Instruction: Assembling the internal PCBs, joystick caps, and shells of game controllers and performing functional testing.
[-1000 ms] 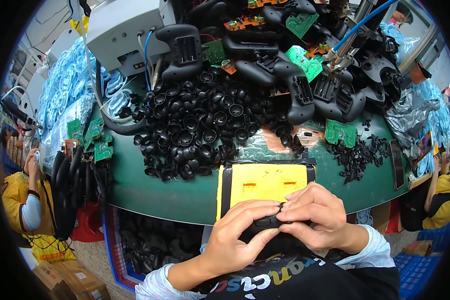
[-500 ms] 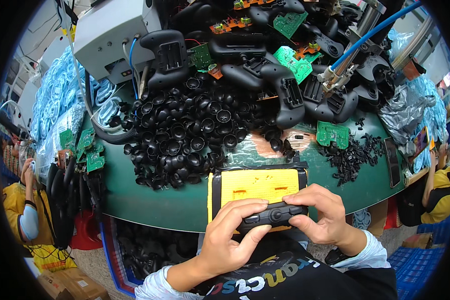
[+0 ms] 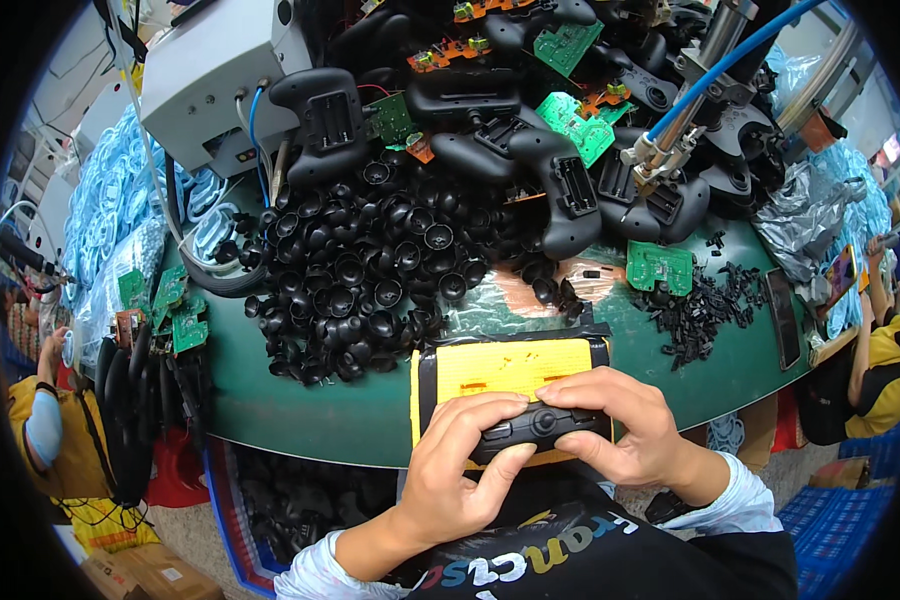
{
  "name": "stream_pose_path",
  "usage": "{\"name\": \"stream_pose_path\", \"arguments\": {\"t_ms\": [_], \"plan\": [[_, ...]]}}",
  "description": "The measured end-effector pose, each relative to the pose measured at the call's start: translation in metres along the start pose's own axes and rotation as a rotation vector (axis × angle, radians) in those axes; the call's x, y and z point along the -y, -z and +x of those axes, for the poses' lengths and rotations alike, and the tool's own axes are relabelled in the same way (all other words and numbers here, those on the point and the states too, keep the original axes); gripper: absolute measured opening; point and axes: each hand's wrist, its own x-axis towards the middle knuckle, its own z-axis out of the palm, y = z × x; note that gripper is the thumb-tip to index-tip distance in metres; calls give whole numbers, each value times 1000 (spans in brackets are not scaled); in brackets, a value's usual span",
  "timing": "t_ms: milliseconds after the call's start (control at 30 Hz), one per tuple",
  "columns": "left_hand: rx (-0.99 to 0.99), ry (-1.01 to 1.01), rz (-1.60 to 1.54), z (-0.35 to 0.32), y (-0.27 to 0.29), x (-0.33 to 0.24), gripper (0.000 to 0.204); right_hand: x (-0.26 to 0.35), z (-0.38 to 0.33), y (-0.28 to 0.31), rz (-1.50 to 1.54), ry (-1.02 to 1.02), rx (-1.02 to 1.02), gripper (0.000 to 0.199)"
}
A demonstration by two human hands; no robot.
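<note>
Gripping: both hands close around a black controller part [image 3: 538,428] at the near table edge, held level over a yellow pad.
Left hand [image 3: 462,470]: curled on the part's left end, fingers on top, thumb pressed against its front face.
Right hand [image 3: 625,425]: wrapped on the part's right end, fingers bent over the top, thumb tucked near the middle.
Part: dark, oblong, with a round button-like spot in the centre; most of it is hidden by the fingers.
Pad [image 3: 505,368]: yellow, black-taped at its sides, lying on the green table [image 3: 300,405] just beyond the hands; the part covers its near edge.
Caps [image 3: 365,275]: a big heap of black round thumbstick caps, beyond and left of the pad.
Shells [image 3: 530,160]: black controller shells stacked at the far side, some showing their open insides.
Boards [image 3: 660,268]: green circuit boards, one right of the heap, more among the shells and at the left table edge.
Small bits [image 3: 705,310]: a scatter of small black pieces to the right of the pad.
Hose [image 3: 720,70]: blue, running to a metal tool at the upper right.
Box [image 3: 205,80]: grey machine housing at the upper left, cables coming out.
Others: one person in yellow at the left edge, another at the right, well apart from the hands.
</note>
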Motion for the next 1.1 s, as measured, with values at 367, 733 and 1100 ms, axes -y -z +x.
{"name": "stream_pose_path", "arguments": {"t_ms": [367, 733, 1100], "plan": [[-16, 43, -14, 2, 2, 1, 45, 2, -17, 1, -226, -124, -213, 54], [7, 13, -7, 6, 5, -1, 37, 3, -1, 13, -126, -25, -117, 70], [7, 319, -85, 21, 13, -2, 33, -17, 3, 2, -176, 166, 0, 78]]}}
